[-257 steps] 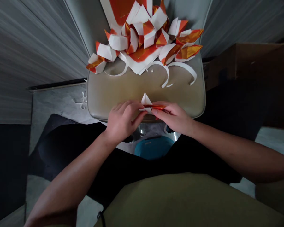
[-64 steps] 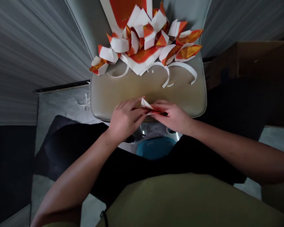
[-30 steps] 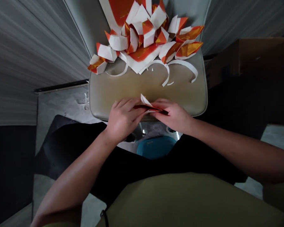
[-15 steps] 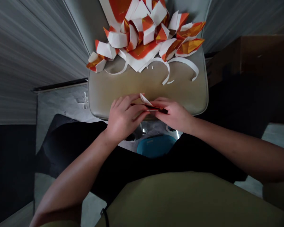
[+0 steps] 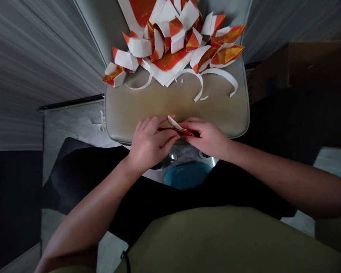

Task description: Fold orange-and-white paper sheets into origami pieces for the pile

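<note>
Above the front edge of a chair seat, a folded piece of red and white paper is held between both hands. My left hand pinches its left side, fingers behind and thumb in front. On the right, my right hand grips the other end, thumb below and fingers above. A white flap stands up from the paper's middle. Part of the paper is hidden behind the fingers. Farther back on the seat lie several folded paper pieces, white, red and gold, on top of flat red-and-white sheets.
The grey chair seat carries curled white paper strips and small scraps. More scraps lie on the floor at left. A blue object sits under the chair. At right stands a brown cardboard box; a curtain hangs at left.
Both hands stay almost in place on the folded paper. The paper has tilted slightly, so more of its red face shows between the hands.
</note>
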`<state>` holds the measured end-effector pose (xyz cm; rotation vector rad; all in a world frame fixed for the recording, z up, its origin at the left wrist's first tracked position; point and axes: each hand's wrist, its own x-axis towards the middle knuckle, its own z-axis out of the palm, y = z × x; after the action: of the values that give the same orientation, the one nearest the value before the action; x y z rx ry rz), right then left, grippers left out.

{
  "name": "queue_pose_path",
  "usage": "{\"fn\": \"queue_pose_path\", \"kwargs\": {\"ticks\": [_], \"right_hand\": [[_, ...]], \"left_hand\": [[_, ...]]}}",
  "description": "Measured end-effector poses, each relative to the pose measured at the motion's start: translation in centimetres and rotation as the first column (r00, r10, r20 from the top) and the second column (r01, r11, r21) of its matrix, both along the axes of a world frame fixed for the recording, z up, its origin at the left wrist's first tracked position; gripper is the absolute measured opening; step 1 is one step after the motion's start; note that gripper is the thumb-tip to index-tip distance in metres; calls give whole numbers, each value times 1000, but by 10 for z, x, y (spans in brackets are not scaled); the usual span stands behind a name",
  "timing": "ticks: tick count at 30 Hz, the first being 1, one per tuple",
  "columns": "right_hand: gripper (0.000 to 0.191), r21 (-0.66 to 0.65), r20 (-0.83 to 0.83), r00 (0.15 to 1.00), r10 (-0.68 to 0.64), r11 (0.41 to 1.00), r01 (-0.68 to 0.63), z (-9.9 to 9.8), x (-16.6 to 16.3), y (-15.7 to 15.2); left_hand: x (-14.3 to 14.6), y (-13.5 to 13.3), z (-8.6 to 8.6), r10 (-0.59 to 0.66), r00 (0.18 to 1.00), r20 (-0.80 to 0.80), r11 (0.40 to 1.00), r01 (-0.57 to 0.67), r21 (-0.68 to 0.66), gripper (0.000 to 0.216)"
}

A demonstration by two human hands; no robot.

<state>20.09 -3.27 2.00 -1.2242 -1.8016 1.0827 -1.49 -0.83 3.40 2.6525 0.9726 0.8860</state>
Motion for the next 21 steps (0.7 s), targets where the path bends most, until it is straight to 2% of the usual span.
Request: {"fn": "queue_pose_path", "kwargs": {"ticks": [6, 9, 16, 19, 21], "right_hand": [[31, -6, -23, 1000, -5, 1000, 5, 0, 0, 0], [33, -4, -16, 1000, -1, 1000, 1, 0, 0, 0], [35, -2, 9, 1000, 3, 1000, -3, -1, -1, 0], [34, -36, -10, 1000, 13, 999, -14, 2, 0, 1], [28, -109, -54, 998, 9, 994, -15, 6, 1, 2]], "left_hand": [[1, -1, -1, 15, 1000, -21, 1000, -14, 25, 16], [1, -2, 0, 9, 1000, -12, 1000, -8, 27, 13], [2, -2, 1, 10, 999, 34, 999, -9, -52, 10], [2, -2, 0, 18, 999, 49, 997, -14, -71, 9], [2, -1, 1, 22, 996, 81, 995, -14, -101, 9]]}}
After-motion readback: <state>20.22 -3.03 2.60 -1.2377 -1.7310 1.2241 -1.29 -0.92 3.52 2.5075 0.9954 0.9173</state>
